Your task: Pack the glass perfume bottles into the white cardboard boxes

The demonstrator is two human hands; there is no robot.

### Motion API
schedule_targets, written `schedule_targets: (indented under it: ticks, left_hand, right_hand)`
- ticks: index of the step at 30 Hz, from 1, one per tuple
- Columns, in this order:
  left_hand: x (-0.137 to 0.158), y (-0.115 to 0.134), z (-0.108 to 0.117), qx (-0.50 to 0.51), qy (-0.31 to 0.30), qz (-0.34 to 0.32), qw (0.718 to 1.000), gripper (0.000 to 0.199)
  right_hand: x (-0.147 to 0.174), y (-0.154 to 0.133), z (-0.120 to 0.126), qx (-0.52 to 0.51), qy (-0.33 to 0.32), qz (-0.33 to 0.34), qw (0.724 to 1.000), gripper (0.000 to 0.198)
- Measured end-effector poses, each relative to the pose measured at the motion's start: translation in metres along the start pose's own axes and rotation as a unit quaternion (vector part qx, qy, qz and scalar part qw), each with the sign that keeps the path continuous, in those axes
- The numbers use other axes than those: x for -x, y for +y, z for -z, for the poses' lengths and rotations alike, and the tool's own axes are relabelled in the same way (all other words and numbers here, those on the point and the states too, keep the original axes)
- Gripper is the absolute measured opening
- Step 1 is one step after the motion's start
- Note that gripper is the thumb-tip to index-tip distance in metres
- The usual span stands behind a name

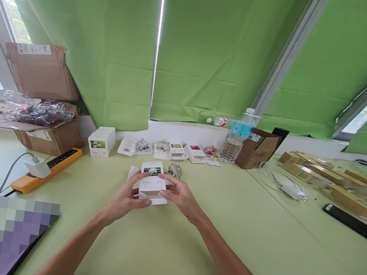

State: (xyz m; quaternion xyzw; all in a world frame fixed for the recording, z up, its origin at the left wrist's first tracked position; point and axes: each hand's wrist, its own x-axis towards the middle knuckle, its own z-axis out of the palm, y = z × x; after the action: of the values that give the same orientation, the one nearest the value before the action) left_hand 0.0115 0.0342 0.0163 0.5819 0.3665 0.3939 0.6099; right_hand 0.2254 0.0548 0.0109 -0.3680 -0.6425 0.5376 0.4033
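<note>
Between my two hands is a small white cardboard box (152, 181) with a white-flower picture on its face. Its near end is open and the inside shows. My left hand (128, 193) grips the left side, thumb at the lower edge. Along the right side my right hand (178, 196) holds it, fingertips on the front face and thumb by the open end. A round clear glass bottle with a silvery top (175, 170) stands just beyond my right fingers. A white piece of card or box (132, 173) shows behind my left fingers.
At the back stand stacked white boxes (100, 143), opened boxes (178, 151) and a pink glass bottle (210, 151). Farther right are a large water bottle (237, 138), a brown carton (257, 150) and a charger (293, 191). An orange power strip (47, 170) lies left.
</note>
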Motion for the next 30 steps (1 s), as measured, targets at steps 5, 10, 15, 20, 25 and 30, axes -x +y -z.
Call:
schedule_targets:
  ticks: [5,10,15,20,25,30]
  left_hand:
    - [-0.0025,-0.0037,0.0007,0.003,0.015,-0.01,1.0,0.067]
    - [-0.0024,-0.0044,0.0029,0.022,0.041,-0.013,0.999,0.062]
    - [-0.0005,-0.0002,0.004,0.021,0.006,0.011,1.0,0.079]
    - [0.0013,0.0032,0.0024,0.029,-0.006,0.02,0.999,0.089]
    - [0.0002,0.0011,0.0033,0.034,-0.017,0.019,0.999,0.09]
    - [-0.0015,-0.0019,0.0043,0.016,0.006,0.01,1.0,0.081]
  right_hand:
    - [0.001,-0.0019,0.0003,-0.01,-0.003,-0.004,1.0,0.055]
    - [0.0036,-0.0052,-0.0019,-0.006,-0.042,-0.019,0.999,0.068]
    - [0.0039,-0.0067,-0.0033,0.006,-0.055,-0.016,0.998,0.076]
    - [0.0042,-0.0088,-0.003,0.01,-0.07,-0.009,0.997,0.083]
    - [0.0038,-0.0082,-0.0034,0.026,-0.06,0.004,0.998,0.071]
    - [0.0029,-0.0053,-0.003,0.038,-0.054,0.006,0.998,0.065]
